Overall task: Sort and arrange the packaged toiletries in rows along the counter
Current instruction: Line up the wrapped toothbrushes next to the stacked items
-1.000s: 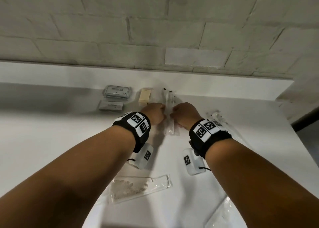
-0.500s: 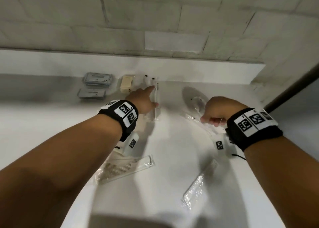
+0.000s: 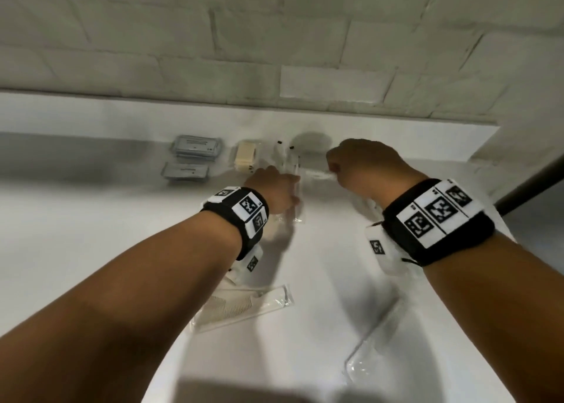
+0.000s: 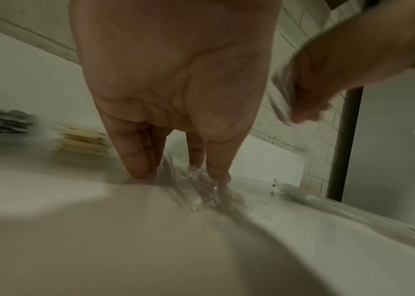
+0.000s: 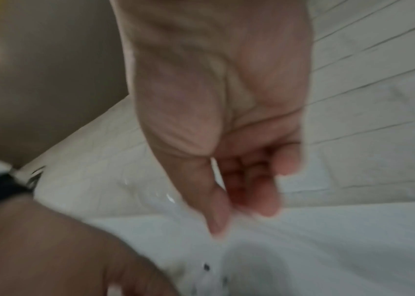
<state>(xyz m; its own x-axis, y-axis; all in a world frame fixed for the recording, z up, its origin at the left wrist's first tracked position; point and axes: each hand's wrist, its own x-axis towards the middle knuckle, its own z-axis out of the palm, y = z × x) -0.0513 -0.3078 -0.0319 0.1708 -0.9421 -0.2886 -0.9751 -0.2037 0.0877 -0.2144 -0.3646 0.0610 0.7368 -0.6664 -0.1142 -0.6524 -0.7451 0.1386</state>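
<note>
Bare forearms, black wristbands (image 3: 241, 219) with square-code tags, white wrist cameras (image 3: 381, 253)

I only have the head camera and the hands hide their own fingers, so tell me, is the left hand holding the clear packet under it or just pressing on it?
Observer: Just pressing. In the left wrist view the left hand has straight fingers, with their tips down on the clear packet, which lies flat on the counter.
Operator: Has the right hand got anything?
Observer: Yes. The left wrist view shows the right hand with its fingers curled round a crumpled clear wrapper.
Operator: Is that beige thing one packet?
Observer: No. Seen edge-on from the left wrist, the beige packets are a stack of several layers.
</note>
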